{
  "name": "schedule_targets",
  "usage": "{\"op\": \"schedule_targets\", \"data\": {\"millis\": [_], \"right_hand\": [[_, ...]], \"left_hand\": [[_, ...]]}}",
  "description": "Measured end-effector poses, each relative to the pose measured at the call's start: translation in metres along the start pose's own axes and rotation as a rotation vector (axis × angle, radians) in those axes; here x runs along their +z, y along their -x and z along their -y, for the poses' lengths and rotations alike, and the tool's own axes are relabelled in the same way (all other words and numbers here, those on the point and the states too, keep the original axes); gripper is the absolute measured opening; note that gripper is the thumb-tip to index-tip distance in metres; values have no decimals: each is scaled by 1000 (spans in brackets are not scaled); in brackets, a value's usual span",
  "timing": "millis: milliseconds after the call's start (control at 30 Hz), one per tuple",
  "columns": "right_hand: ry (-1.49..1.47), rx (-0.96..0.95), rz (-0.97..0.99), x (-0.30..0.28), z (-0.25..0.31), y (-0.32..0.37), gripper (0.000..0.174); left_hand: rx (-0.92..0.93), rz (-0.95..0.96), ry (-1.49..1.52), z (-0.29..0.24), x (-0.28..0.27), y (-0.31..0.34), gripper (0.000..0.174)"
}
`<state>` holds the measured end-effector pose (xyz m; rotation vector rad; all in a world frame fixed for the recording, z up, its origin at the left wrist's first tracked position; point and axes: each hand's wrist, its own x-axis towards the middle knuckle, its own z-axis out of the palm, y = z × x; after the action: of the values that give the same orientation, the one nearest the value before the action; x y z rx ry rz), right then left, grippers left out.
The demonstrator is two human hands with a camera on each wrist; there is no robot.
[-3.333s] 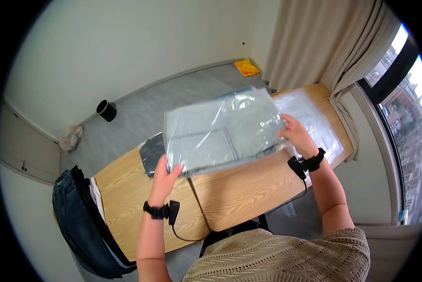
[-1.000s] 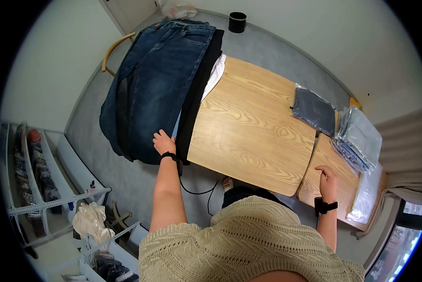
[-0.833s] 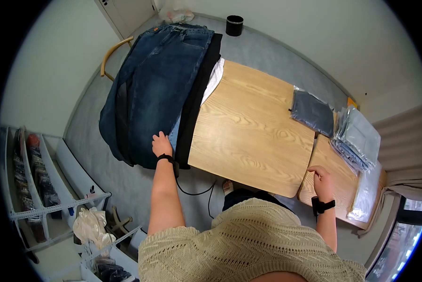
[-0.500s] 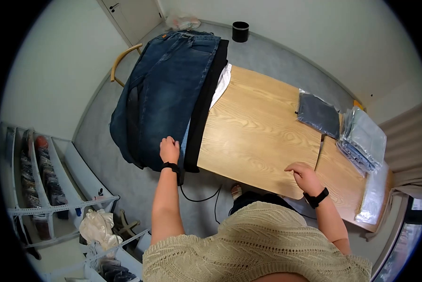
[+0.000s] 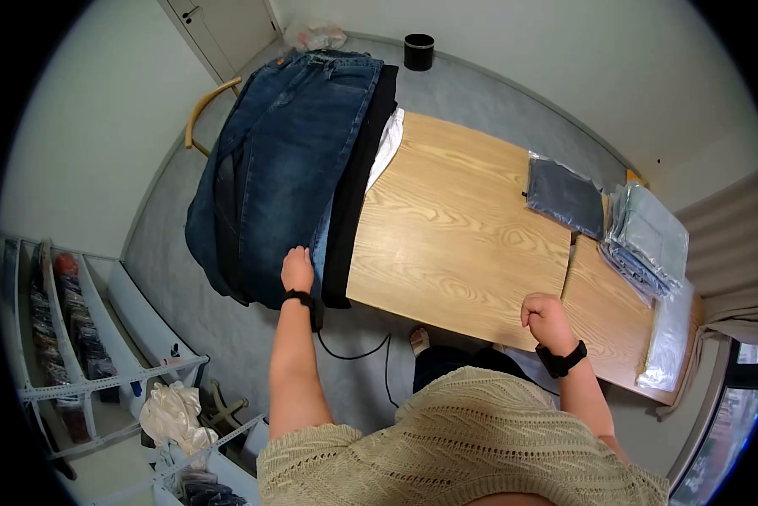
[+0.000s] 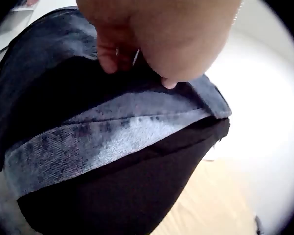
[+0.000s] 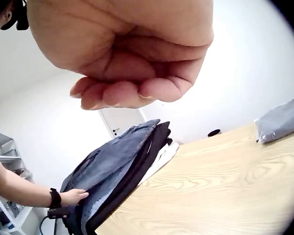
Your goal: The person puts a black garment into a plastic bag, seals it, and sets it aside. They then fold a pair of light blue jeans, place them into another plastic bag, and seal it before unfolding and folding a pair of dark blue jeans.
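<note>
My left hand [image 5: 297, 270] rests on the dark blue jeans [image 5: 299, 152], close to their lower right edge. In the left wrist view its fingertips [image 6: 110, 62] and thumb touch the dark denim, set apart from each other. A strip of lighter blue denim [image 6: 132, 134] shows beneath, with black trousers [image 6: 112, 196] under that. The jeans lie spread over the pile at the table's left end. My right hand [image 5: 547, 322] hovers over the table's front edge, its fingers [image 7: 120, 93] curled in toward the palm and holding nothing.
A bagged dark garment [image 5: 564, 194] lies at the table's back right. Beside it is a stack of bagged light jeans [image 5: 646, 236], with clear plastic bags [image 5: 670, 337] in front. A wooden chair back [image 5: 200, 114], a black bin [image 5: 419, 52] and a white shelf [image 5: 117, 375] stand around.
The bagged jeans held in both hands earlier now sit on the right-hand stack. The left hand has moved onto the dark jeans; the right has drawn inward and its fingers have curled.
</note>
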<state>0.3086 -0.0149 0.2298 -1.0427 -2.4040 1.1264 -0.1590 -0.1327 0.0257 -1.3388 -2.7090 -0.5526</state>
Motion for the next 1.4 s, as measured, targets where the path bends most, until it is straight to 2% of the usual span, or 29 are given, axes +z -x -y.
{"op": "schedule_targets", "data": {"millis": [133, 233, 300, 333, 367, 400, 467, 500, 567, 600, 633, 700, 733, 767, 800, 833, 867, 900, 933, 967, 1000, 1067, 1100, 1167, 1233, 1267, 1333, 1400], "right_hand": [[-11, -2, -28, 8, -7, -3, 17], [-99, -12, 23, 26, -1, -17, 18], [-128, 21, 95, 48, -8, -26, 16], [-333, 105, 91, 63, -4, -33, 16], [-536, 190, 88, 74, -4, -38, 20], [-541, 184, 86, 81, -11, -43, 20], [-1113, 635, 291, 91, -21, -53, 36], [-1269, 604, 412, 84, -8, -56, 37], [-1117, 445, 420, 91, -14, -56, 33], [-974, 512, 376, 90, -19, -54, 27], [-976, 521, 378, 93, -34, -50, 27], [-600, 477, 282, 100, -63, -45, 21], [-517, 494, 217, 87, -53, -40, 18], [-600, 532, 184, 87, -68, -33, 17], [-644, 556, 177, 83, -80, -26, 17], [-687, 580, 170, 78, -90, -20, 16], [-556, 614, 176, 70, -94, -15, 16], [-557, 623, 174, 68, -98, -11, 16], [-467, 617, 167, 67, -101, -4, 15], [-378, 613, 160, 66, -105, 5, 14], [-451, 659, 166, 81, -133, 16, 15], [-526, 718, 153, 97, -142, 31, 15], [-598, 763, 145, 102, -143, 35, 16], [-520, 796, 160, 109, -145, 41, 18], [-565, 671, 70, 129, -167, 54, 19], [-572, 692, 56, 123, -155, 51, 19], [-460, 749, 135, 110, -136, 46, 20], [-481, 729, 119, 123, -151, 52, 21]], "left_hand": [[155, -110, 349, -25, -40, 25, 26], [158, 29, 528, -90, -88, 44, 28], [298, 119, 626, -131, -107, 58, 22], [482, 162, 601, -146, -105, 69, 17], [571, 244, 641, -166, -105, 82, 13], [646, 314, 670, -191, -111, 94, 17], [723, 461, 870, -227, -104, 120, 18], [732, 581, 861, -240, -100, 130, 18], [757, 713, 886, -259, -93, 145, 20], [755, 767, 877, -259, -90, 147, 19], [752, 820, 870, -260, -88, 147, 19], [749, 736, 973, -249, -86, 140, 19], [732, 776, 944, -238, -88, 122, 18], [591, 701, 902, -227, -93, 107, 15], [530, 539, 899, -214, -99, 85, 14], [364, 470, 851, -199, -107, 64, 16], [396, 213, 708, -182, -102, 41, 20], [224, 131, 715, -166, -98, 18, 22], [171, 58, 692, -140, -84, -9, 27], [67, 27, 817, -118, -68, -35, 32], [26, 9, 641, -101, -64, -60, 39], [-122, -62, 480, -64, -19, -106, 63], [-188, -29, 314, -59, -9, -119, 75], [-301, -1, 149, -59, 7, -134, 77], [-404, 18, 120, -63, 12, -143, 83], [-446, -29, 112, -66, 13, -148, 85], [-459, -18, 47, -78, 9, -155, 80], [-450, -40, -39, -90, 6, -156, 70]]}}
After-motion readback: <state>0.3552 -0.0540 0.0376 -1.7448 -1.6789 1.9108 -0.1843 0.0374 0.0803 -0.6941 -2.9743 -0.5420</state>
